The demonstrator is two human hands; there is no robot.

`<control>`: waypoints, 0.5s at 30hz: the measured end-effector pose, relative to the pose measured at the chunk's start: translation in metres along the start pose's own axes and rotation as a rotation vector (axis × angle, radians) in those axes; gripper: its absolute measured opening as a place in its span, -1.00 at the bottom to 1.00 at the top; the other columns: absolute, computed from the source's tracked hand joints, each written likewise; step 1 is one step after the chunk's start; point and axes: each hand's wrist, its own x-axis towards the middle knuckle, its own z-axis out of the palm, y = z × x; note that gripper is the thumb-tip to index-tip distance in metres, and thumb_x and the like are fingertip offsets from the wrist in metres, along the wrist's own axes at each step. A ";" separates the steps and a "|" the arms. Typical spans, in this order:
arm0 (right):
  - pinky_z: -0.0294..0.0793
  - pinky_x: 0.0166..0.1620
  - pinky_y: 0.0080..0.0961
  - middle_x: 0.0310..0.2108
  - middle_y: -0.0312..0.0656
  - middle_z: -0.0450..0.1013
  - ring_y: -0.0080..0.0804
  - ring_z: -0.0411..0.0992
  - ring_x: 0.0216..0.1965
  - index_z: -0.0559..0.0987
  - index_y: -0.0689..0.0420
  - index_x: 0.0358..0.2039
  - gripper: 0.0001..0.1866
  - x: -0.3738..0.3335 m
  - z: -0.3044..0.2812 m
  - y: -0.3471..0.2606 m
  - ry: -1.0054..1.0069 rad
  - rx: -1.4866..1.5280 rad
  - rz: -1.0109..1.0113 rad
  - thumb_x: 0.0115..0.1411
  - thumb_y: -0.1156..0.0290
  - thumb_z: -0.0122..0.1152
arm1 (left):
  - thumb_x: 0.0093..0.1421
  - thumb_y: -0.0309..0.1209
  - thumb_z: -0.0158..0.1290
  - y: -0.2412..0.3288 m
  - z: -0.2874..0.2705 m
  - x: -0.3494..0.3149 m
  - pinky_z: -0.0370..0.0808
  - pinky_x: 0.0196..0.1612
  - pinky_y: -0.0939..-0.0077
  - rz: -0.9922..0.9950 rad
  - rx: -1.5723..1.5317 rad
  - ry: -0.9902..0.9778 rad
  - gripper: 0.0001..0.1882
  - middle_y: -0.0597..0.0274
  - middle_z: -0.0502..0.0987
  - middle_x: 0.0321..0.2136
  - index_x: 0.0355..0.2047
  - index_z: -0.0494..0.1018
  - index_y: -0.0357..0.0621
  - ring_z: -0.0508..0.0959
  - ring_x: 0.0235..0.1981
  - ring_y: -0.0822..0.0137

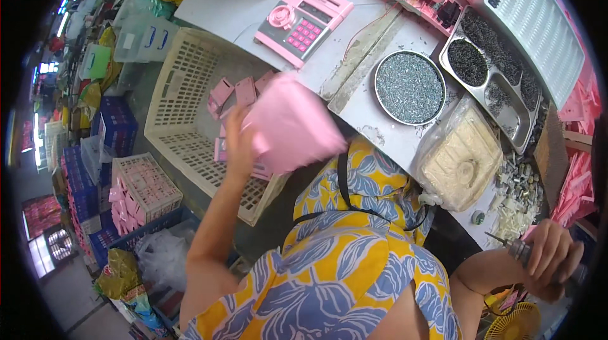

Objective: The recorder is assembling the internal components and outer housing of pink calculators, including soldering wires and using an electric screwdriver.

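Observation:
My left hand (239, 145) is closed on the edge of a pink plastic case (292, 126), blurred by motion. The case is held over the near right side of a cream plastic crate (183, 96), in which several smaller pink parts (246, 92) lie. My right hand (550, 254), at the lower right, is wrapped round an electric screwdriver (519, 250). Its thin bit points left, toward the table edge. On the table beyond the case lies a pink and grey toy safe panel (305, 23) with a keypad and a round dial.
A round tray of silver screws (410, 87) and a metal tray of black screws (467, 61) sit on the table. Near them are a bagged cream block (461, 156), loose metal parts (519, 182) and a white ribbed tray (538, 23). Another crate (149, 178) stands at left.

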 end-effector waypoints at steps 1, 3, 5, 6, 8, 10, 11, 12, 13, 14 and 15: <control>0.55 -0.61 -0.67 -0.77 -0.38 0.46 -0.67 0.42 -0.79 0.45 0.06 -0.52 -0.70 0.003 0.001 0.006 0.024 -0.017 0.013 -0.01 0.52 0.51 | 0.41 -0.22 -0.16 -0.062 -0.048 -0.016 0.38 0.25 0.31 -0.216 0.045 0.050 -0.43 -0.03 0.39 0.19 0.32 0.16 -0.32 0.45 0.17 0.14; 0.56 -0.59 -0.69 -0.76 -0.41 0.45 -0.69 0.41 -0.78 0.43 0.03 -0.45 -0.68 0.008 -0.006 0.017 -0.021 -0.003 0.038 0.03 0.43 0.52 | 0.43 -0.08 -0.16 -0.117 -0.061 -0.057 0.61 -0.02 0.09 -0.729 -0.517 0.413 -0.45 -0.03 0.51 0.05 0.22 0.31 -0.26 0.58 -0.01 0.08; 0.56 -0.59 -0.70 -0.76 -0.43 0.44 -0.69 0.41 -0.77 0.43 0.03 -0.44 -0.68 0.018 -0.011 0.024 -0.077 -0.036 0.059 0.05 0.41 0.51 | 0.44 0.00 -0.19 -0.203 -0.099 -0.093 0.64 -0.19 0.07 -0.825 -0.705 0.456 -0.44 -0.01 0.56 -0.06 0.16 0.34 -0.22 0.59 -0.08 0.12; 0.56 -0.59 -0.70 -0.76 -0.44 0.44 -0.70 0.40 -0.77 0.42 0.03 -0.43 -0.68 0.018 -0.010 0.028 -0.070 -0.053 0.050 0.07 0.39 0.51 | 0.42 0.01 -0.14 -0.224 -0.098 -0.091 0.63 -0.18 0.10 -0.992 -0.701 0.463 -0.44 0.03 0.56 -0.08 0.14 0.35 -0.24 0.59 -0.10 0.12; 0.55 -0.60 -0.71 -0.76 -0.45 0.43 -0.70 0.39 -0.78 0.41 0.02 -0.41 -0.67 0.020 -0.004 0.036 -0.065 -0.077 0.039 0.09 0.36 0.50 | 0.38 0.02 -0.05 -0.228 -0.085 -0.084 0.61 -0.16 0.17 -1.332 -0.692 0.481 -0.43 0.09 0.56 -0.12 0.10 0.36 -0.26 0.60 -0.16 0.13; 0.51 -0.61 -0.71 -0.76 -0.46 0.40 -0.69 0.37 -0.79 0.39 0.03 -0.37 -0.67 0.019 -0.005 0.038 -0.089 -0.105 0.036 0.12 0.33 0.47 | 0.34 -0.08 0.06 -0.199 -0.062 -0.052 0.58 -0.20 0.22 -0.847 -0.019 0.100 -0.52 0.12 0.55 -0.22 -0.02 0.41 -0.29 0.57 -0.25 0.14; 0.48 -0.63 -0.70 -0.77 -0.47 0.38 -0.68 0.35 -0.80 0.37 0.03 -0.33 -0.66 0.019 -0.006 0.039 -0.112 -0.124 0.037 0.15 0.31 0.44 | 0.32 -0.13 0.12 -0.154 -0.041 -0.028 0.56 -0.22 0.24 -0.574 0.299 -0.081 -0.57 0.13 0.55 -0.27 -0.08 0.44 -0.30 0.56 -0.29 0.14; 0.43 -0.65 -0.71 -0.77 -0.48 0.35 -0.68 0.32 -0.80 0.36 0.03 -0.31 -0.67 0.018 -0.007 0.039 -0.069 -0.214 0.032 0.17 0.30 0.42 | 0.25 -0.22 0.18 -0.092 -0.015 0.000 0.53 -0.23 0.27 -0.184 0.503 0.006 -0.62 0.12 0.52 -0.33 -0.13 0.44 -0.31 0.54 -0.33 0.13; 0.38 -0.67 -0.71 -0.77 -0.49 0.33 -0.67 0.29 -0.81 0.34 0.03 -0.29 -0.67 0.015 -0.007 0.038 -0.025 -0.306 0.031 0.19 0.29 0.39 | 0.19 -0.31 0.25 -0.025 0.013 0.025 0.50 -0.25 0.30 0.210 0.685 0.093 -0.66 0.10 0.49 -0.39 -0.18 0.45 -0.32 0.52 -0.36 0.12; 0.33 -0.69 -0.71 -0.78 -0.50 0.30 -0.67 0.27 -0.81 0.33 0.03 -0.26 -0.67 0.012 -0.009 0.037 0.017 -0.388 0.032 0.21 0.28 0.37 | 0.09 -0.36 0.31 0.026 0.035 0.044 0.45 -0.19 0.24 0.311 0.613 0.155 -0.59 0.01 0.47 -0.33 -0.14 0.43 -0.30 0.49 -0.29 0.05; 0.40 -0.52 -0.60 -0.68 -0.44 0.33 -0.64 0.30 -0.71 0.32 0.09 -0.11 -0.61 0.013 -0.012 0.033 0.004 -0.388 0.088 0.23 0.25 0.33 | 0.06 -0.31 0.33 0.052 0.052 0.071 0.45 -0.10 0.16 0.651 0.631 0.178 -0.49 -0.04 0.46 -0.19 -0.07 0.41 -0.29 0.48 -0.14 -0.02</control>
